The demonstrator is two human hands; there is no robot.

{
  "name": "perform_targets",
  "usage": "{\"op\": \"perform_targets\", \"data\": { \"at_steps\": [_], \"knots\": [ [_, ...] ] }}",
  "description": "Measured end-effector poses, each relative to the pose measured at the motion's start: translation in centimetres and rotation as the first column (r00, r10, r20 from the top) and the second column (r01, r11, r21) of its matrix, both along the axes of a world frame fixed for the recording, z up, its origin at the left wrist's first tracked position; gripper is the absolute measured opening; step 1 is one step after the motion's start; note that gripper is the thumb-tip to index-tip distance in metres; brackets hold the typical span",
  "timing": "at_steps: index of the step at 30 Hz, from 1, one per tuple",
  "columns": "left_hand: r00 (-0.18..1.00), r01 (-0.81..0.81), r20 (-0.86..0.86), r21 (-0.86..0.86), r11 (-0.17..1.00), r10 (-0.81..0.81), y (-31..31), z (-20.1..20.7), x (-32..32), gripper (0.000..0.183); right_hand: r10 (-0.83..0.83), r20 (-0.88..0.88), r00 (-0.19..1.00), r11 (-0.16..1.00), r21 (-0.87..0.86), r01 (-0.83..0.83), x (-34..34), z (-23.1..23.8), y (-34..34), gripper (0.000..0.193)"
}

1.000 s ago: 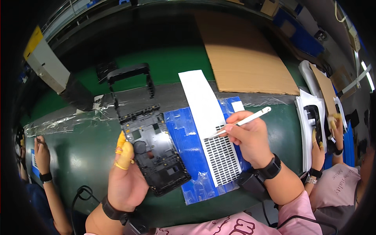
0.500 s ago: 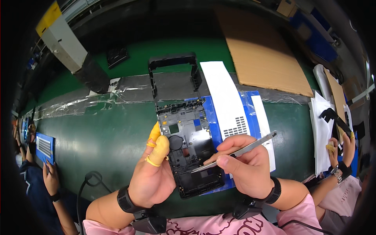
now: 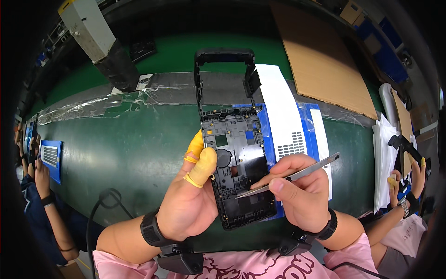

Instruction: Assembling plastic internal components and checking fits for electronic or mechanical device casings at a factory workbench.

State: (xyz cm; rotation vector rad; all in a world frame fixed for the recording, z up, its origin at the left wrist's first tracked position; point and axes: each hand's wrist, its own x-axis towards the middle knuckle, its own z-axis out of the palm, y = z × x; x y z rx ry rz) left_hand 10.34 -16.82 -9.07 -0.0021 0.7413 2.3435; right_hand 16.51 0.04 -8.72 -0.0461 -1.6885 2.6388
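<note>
Green table, glossy at left. Dark strip with wrinkled clear tape crosses it. Pale post, black lower section, upper left. Background dim; grey floor, lower left.

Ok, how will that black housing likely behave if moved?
The black housing is probably stiff: it shows no visible sag beyond the left hand. It may be light for its size, given its openings. The slender open loop could be fragile, since it juts past the body.

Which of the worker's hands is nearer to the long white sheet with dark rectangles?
The right hand. It overlaps the lower part of the white sheet in view; the left hand is farther left, gripping the black casing.
</note>
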Motion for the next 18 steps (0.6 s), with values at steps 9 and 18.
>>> {"op": "perform_targets", "data": {
  "at_steps": [9, 18],
  "knots": [
    [1.000, -0.015, -0.011, -0.004, 1.000, 0.015, 0.00, -0.05, 0.06, 0.040, -0.012, -0.010, 1.000, 1.000, -0.001, 0.012, -0.12, -0.16, -0.07, 0.020],
    [0.999, -0.040, -0.008, -0.022, 0.999, 0.040, 0.00, 0.31, 0.01, 0.043, -0.021, 0.032, 0.999, 0.999, 0.031, 0.020, -0.24, -0.13, -0.25, 0.020]
  ]
}}
